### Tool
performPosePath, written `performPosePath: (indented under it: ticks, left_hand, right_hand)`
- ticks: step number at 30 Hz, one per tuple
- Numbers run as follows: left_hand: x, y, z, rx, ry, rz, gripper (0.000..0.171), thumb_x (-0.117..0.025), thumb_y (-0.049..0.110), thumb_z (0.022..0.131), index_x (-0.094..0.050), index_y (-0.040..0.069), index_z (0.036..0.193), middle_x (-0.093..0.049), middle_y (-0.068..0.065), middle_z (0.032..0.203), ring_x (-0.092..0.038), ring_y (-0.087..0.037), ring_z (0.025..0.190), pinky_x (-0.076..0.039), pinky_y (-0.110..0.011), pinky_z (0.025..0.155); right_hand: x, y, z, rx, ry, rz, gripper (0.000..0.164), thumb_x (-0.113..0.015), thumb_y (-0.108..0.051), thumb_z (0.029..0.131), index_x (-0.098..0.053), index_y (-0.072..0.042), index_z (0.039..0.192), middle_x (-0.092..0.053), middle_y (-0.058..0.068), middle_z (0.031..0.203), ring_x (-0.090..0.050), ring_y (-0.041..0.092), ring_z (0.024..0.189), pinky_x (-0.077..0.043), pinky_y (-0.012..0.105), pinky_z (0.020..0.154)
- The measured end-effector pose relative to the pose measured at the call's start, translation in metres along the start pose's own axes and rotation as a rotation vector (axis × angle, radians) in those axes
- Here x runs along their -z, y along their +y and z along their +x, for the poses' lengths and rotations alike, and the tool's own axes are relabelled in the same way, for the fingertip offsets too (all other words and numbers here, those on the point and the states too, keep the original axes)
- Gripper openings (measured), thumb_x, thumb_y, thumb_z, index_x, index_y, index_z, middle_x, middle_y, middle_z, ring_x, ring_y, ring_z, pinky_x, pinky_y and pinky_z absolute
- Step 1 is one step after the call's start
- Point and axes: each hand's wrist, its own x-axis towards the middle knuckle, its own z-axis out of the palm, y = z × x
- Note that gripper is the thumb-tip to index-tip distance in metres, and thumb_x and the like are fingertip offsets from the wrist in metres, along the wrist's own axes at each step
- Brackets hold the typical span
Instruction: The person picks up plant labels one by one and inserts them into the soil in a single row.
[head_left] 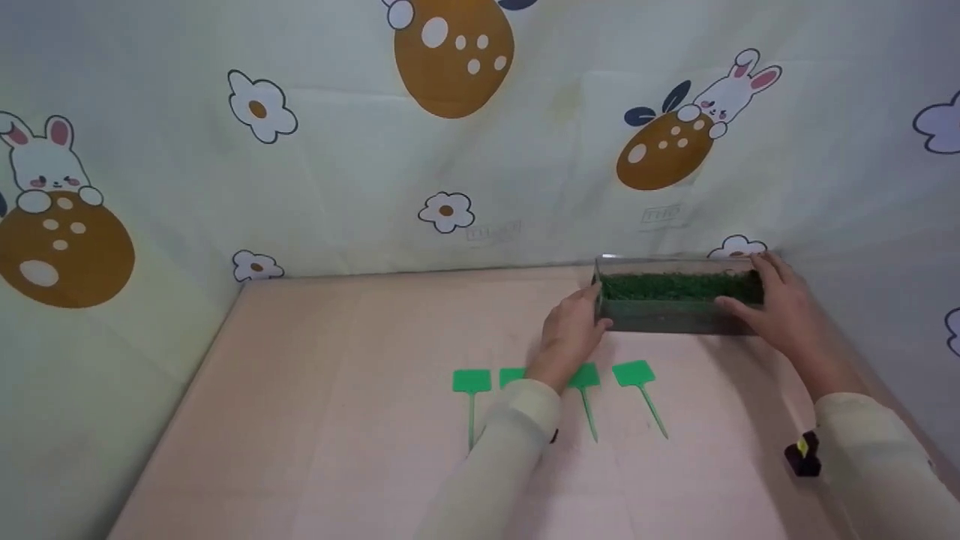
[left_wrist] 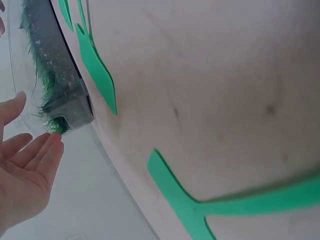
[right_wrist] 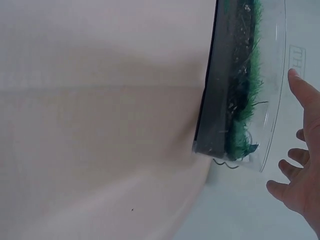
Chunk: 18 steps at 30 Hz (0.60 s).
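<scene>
A clear rectangular box (head_left: 660, 318) with green grass (head_left: 675, 286) inside stands at the back right of the table, near the wall. My left hand (head_left: 571, 334) is at the box's left end; in the left wrist view its fingers (left_wrist: 47, 155) are extended by that end, but contact is hard to tell. My right hand (head_left: 784, 304) is over the right end in the head view. From the right wrist, this hand (right_wrist: 305, 150) appears with spread fingers, slightly apart from the box (right_wrist: 212, 125). Green plant labels (head_left: 634, 373) lie in front of the box.
Several green labels form a row, with one label (head_left: 512, 376) partly hidden by my left arm. A patterned cloth wall (head_left: 360, 172) rises behind the table (head_left: 300, 390). A small black device (head_left: 804, 461) is at my right sleeve.
</scene>
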Motion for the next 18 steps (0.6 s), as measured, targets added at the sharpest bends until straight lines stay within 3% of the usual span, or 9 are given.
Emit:
performPosePath:
  ticks: [8, 13, 15, 18]
  left_hand:
    - [-0.002, 0.003, -0.003, -0.009, 0.017, -0.027, 0.058, -0.065, 0.024, 0.098, -0.043, 0.016, 0.151, -0.05, 0.0, 0.152, -0.051, -0.015, 0.137, -0.048, -0.028, 0.106]
    - [-0.002, 0.003, -0.003, -0.002, 0.018, -0.034, 0.057, -0.064, 0.023, 0.098, -0.043, 0.016, 0.151, -0.051, 0.001, 0.151, -0.054, -0.014, 0.134, -0.05, -0.027, 0.103]
    - [-0.002, 0.004, -0.003, -0.005, 0.02, -0.021, 0.056, -0.063, 0.023, 0.099, -0.044, 0.016, 0.151, -0.053, 0.001, 0.149, -0.055, -0.014, 0.133, -0.051, -0.027, 0.101]
    - [-0.002, 0.003, -0.001, -0.013, 0.028, -0.002, 0.051, -0.061, 0.02, 0.1, -0.046, 0.015, 0.15, -0.057, 0.001, 0.145, -0.059, -0.013, 0.129, -0.053, -0.026, 0.098]
  right_hand:
    - [-0.001, 0.01, 0.0, -0.062, -0.045, -0.02, 0.113, -0.053, -0.071, 0.09, -0.005, 0.006, 0.157, -0.009, 0.039, 0.158, -0.016, 0.061, 0.141, -0.021, 0.074, 0.109]
    - [-0.003, 0.015, -0.002, -0.098, -0.057, 0.023, 0.112, -0.053, -0.071, 0.09, -0.007, 0.009, 0.156, -0.013, 0.043, 0.155, -0.021, 0.063, 0.137, -0.024, 0.073, 0.108]
    - [-0.004, 0.016, -0.003, -0.1, -0.052, 0.044, 0.11, -0.053, -0.07, 0.091, -0.012, 0.011, 0.154, -0.015, 0.044, 0.153, -0.023, 0.063, 0.135, -0.026, 0.074, 0.106]
    - [-0.004, 0.016, -0.004, -0.121, -0.026, 0.075, 0.102, -0.054, -0.068, 0.091, -0.031, 0.014, 0.147, -0.032, 0.044, 0.144, -0.039, 0.06, 0.125, -0.039, 0.071, 0.095]
